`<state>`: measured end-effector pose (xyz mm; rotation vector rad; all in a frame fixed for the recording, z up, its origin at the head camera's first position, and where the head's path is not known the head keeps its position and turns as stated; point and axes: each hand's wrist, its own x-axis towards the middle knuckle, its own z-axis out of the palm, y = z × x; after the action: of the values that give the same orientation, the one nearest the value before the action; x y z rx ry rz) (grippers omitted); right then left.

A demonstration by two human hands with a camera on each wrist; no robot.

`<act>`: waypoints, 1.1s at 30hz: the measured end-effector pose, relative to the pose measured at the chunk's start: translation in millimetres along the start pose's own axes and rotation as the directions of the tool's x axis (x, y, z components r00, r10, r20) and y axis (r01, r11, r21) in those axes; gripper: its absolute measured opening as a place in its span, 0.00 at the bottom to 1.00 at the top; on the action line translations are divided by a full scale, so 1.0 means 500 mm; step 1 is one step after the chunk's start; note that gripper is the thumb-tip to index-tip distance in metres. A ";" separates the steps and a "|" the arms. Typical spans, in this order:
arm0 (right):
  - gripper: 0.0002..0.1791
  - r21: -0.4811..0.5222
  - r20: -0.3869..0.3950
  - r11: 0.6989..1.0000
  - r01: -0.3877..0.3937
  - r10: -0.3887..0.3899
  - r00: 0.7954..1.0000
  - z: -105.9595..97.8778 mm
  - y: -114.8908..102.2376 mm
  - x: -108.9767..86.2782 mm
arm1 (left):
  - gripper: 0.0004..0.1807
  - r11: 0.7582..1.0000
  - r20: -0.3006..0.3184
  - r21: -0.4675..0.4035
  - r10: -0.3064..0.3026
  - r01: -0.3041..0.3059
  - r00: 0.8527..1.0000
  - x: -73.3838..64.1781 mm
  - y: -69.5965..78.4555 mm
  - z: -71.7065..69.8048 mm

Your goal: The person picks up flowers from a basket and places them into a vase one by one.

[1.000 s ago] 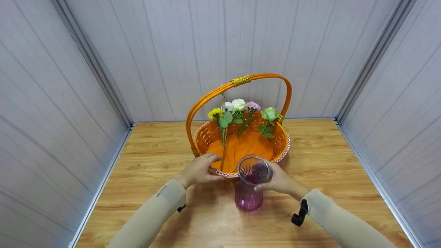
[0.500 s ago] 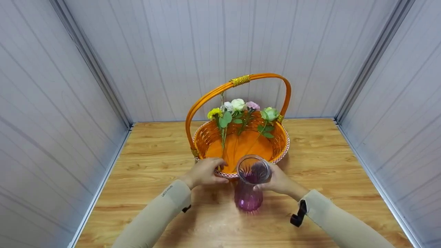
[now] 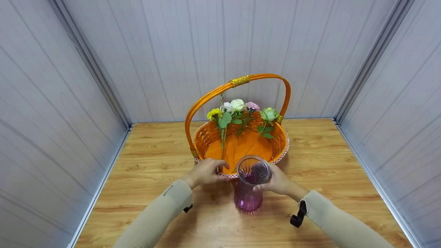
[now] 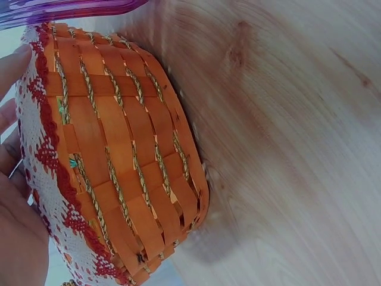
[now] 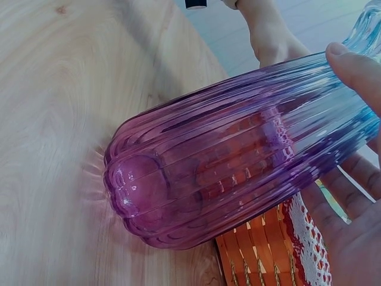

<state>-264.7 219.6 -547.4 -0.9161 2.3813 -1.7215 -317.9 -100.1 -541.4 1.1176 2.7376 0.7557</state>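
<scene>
My right hand (image 3: pixel 280 181) grips a ribbed glass vase (image 3: pixel 248 198) near its wide mouth. The vase is purple at its base and clear bluish at the top in the right wrist view, close in front of the basket. My left hand (image 3: pixel 205 171) is at the front left of an orange woven basket (image 3: pixel 286 146), its fingers reaching over the lace-trimmed rim (image 4: pixel 44 155) and its thumb apart from them. Inside lean a yellow flower (image 3: pixel 214 113), white flowers (image 3: pixel 237 104), a pink carnation (image 3: pixel 252 106) and a pale green rose (image 3: pixel 269 114). Stems run down towards the left fingers.
The basket's tall arched handle (image 3: pixel 241 81) rises over the flowers. Basket and vase are on a wood-grain table (image 3: pixel 155 148). A pale panel wall (image 3: pixel 165 62) stands close behind, with further panels at both sides.
My left hand has moved slightly right along the basket rim, its fingers further over it. The right hand and vase have hardly moved, and the flowers keep their places.
</scene>
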 end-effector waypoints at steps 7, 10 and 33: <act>0.39 0.025 -0.004 1.000 0.015 -0.014 1.000 -0.010 0.005 -0.007 | 0.17 0.999 0.008 0.026 0.047 -0.047 0.999 0.018 0.002 0.004; 0.40 0.024 -0.005 1.000 0.012 -0.012 1.000 -0.014 0.006 -0.009 | 0.17 0.999 0.017 0.028 0.044 -0.045 0.999 0.025 0.004 0.004; 0.45 0.022 -0.033 0.998 -0.055 0.055 0.998 -0.048 0.014 -0.044 | 0.11 0.998 0.059 -0.036 0.060 -0.058 0.996 0.018 -0.011 -0.010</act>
<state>-258.9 251.9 -550.9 -0.8173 2.3805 -1.7524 -329.5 -99.4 -539.0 1.1987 2.6428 0.7602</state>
